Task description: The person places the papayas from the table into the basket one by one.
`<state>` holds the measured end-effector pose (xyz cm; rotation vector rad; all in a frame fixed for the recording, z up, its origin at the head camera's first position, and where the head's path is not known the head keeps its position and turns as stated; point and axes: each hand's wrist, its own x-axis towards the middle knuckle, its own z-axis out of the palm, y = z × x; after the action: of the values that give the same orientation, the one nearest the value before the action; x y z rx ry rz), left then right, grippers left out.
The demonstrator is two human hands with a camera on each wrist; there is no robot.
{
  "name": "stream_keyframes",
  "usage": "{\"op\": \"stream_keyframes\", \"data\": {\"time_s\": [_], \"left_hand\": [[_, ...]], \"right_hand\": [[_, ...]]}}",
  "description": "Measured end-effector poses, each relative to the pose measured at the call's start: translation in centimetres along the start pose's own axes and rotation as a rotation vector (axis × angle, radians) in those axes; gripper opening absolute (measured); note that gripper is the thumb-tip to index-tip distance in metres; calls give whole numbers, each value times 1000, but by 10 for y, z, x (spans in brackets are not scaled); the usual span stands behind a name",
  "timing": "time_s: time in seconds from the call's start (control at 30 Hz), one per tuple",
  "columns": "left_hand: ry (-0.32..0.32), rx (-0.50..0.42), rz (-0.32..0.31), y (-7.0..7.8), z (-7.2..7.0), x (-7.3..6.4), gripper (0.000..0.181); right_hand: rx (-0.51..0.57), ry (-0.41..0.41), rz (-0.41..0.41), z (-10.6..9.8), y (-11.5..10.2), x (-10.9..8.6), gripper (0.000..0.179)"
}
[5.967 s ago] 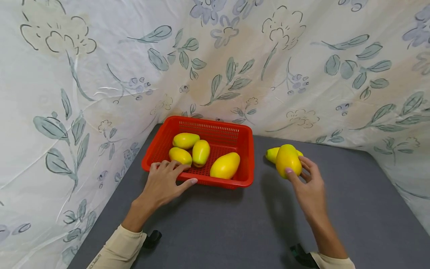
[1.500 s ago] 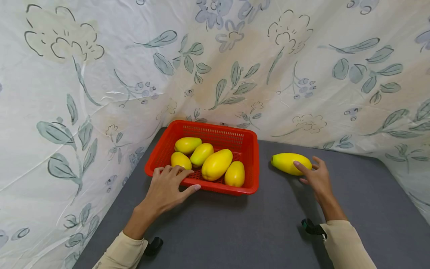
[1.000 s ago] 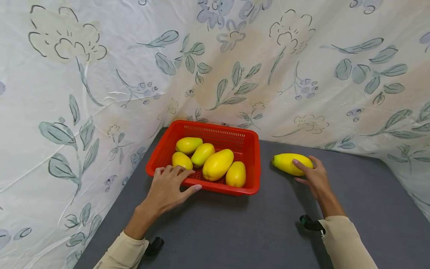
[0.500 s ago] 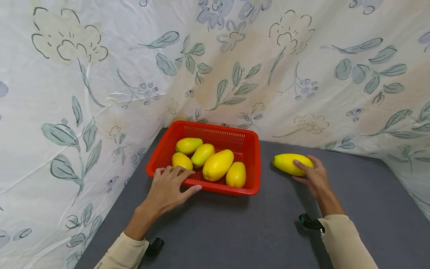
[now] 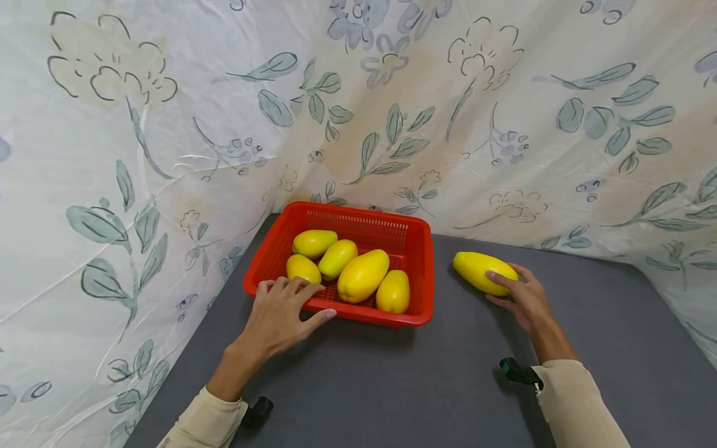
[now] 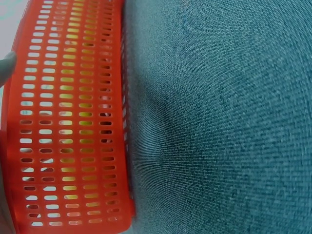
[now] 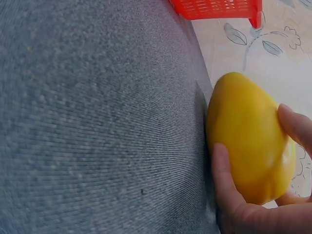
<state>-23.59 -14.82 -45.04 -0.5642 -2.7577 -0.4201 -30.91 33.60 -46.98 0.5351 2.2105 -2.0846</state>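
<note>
A red plastic basket [image 5: 417,274] with slotted sides holds several yellow papayas [image 5: 364,277]. My left hand [image 5: 280,311] holds its near left rim, fingers bent over the edge and thumb along the front. In the left wrist view the basket's side wall [image 6: 78,105] fills the left, with yellow showing through the slots. To the right of the basket, my right hand [image 5: 526,298] grips the blunt right end of another papaya [image 5: 478,270], thumb on the near side. In the right wrist view, thumb and fingers go round this papaya [image 7: 246,136], its narrow end pointing away from the palm.
Grey cloth covers the table [image 5: 392,386]. A floral fabric sheet [image 5: 448,124] hangs behind and along the left side, close to the basket's back. A dark strap device [image 5: 518,371] sits at the right wrist.
Earlier, my right hand held a different papaya, which now lies in the basket. It has since gripped the remaining one outside, whose narrow end has just swung slightly away. My left hand stays put.
</note>
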Motion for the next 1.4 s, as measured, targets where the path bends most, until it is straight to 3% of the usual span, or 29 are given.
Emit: {"op": "stream_keyframes", "data": {"time_s": [0.67, 0.97, 1.4], "left_hand": [[6, -8, -3, 1, -2, -1, 62], [14, -9, -1, 0, -2, -1, 62], [10, -14, -6, 1, -1, -1, 62]], "right_hand": [[57, -44, -39, 4, 3, -22, 95], [48, -23, -103, 10, -4, -37, 87], [52, -58, -209, 25, -23, -62, 77]]}}
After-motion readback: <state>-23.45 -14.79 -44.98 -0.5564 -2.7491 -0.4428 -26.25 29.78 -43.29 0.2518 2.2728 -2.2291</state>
